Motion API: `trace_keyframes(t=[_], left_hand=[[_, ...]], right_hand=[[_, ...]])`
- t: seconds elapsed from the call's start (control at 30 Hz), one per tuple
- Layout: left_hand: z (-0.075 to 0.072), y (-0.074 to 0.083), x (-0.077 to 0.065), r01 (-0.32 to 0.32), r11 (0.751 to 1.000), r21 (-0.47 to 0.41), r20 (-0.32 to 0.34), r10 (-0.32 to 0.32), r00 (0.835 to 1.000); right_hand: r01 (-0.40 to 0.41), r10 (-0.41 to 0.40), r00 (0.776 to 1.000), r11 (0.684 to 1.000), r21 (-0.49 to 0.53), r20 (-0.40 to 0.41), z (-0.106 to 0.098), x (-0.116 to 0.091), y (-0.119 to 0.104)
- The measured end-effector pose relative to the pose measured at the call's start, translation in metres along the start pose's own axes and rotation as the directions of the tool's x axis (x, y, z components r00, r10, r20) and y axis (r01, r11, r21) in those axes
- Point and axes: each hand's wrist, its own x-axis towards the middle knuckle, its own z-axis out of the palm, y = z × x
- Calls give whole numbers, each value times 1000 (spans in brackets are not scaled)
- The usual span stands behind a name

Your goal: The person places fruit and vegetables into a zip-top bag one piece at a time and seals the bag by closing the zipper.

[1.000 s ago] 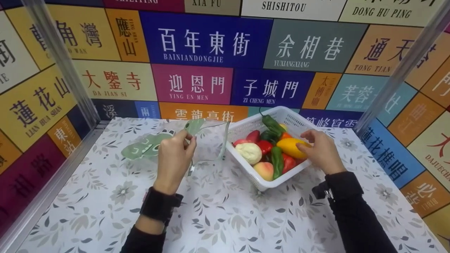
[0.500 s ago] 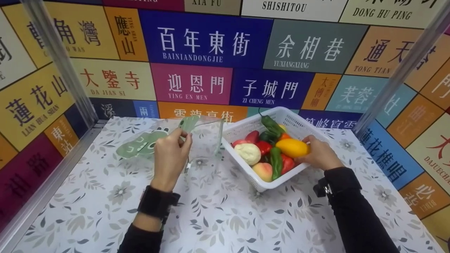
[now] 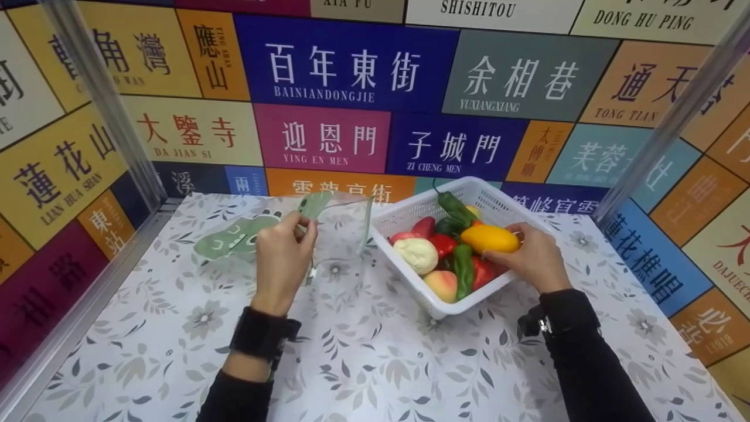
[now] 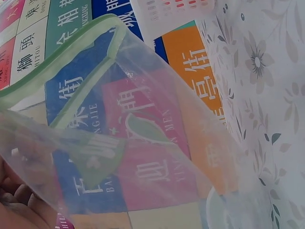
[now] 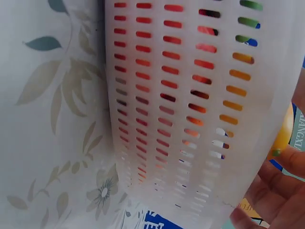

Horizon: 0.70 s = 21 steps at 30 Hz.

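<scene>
My left hand (image 3: 284, 252) pinches the rim of a clear plastic zip bag (image 3: 345, 234) with a green cartoon print. In the left wrist view the bag's green-edged mouth (image 4: 62, 59) gapes. My right hand (image 3: 539, 258) grips a yellow mango (image 3: 491, 239) at the right side of a white perforated basket (image 3: 404, 293). The right wrist view shows the fingers (image 5: 281, 191) beyond the basket wall, around the mango's end. Beside the mango lie a green pepper (image 3: 464, 269), a peach (image 3: 440, 285) and a pale, lumpy vegetable (image 3: 415, 255).
Another long green pepper (image 3: 454, 208) leans at the basket's back, above red produce (image 3: 443, 245). A flower-patterned cloth (image 3: 363, 363) covers the table. Sign-printed panels (image 3: 345, 64) stand behind, with a clear post (image 3: 662, 129) at the right.
My right hand has closed around the mango and lifted it slightly, tilting it. My left hand has shifted slightly left with the bag.
</scene>
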Motion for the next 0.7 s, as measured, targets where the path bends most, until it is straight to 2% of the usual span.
trace_keyframes(t=[0.17, 0.37, 0.43, 0.57, 0.7], left_hand=[[3, -1, 2, 2, 1000, -11, 2, -2, 1000], [6, 1, 3, -14, 1000, -14, -17, 13, 1000], [7, 3, 3, -19, 1000, -15, -20, 19, 1000], [7, 8, 5, -19, 1000, -22, -20, 19, 1000], [7, 14, 5, -15, 999, -36, -18, 15, 1000]], right_hand=[[19, -12, 993, 998, 63, -119, -5, -6, -3], [18, 8, 987, 987, 161, -160, -11, -18, -29], [55, -19, 983, 980, 193, -183, -9, -24, -43], [188, -130, 963, 952, 241, -236, 3, -34, -71], [298, -237, 942, 916, 269, -237, 19, -43, -104]])
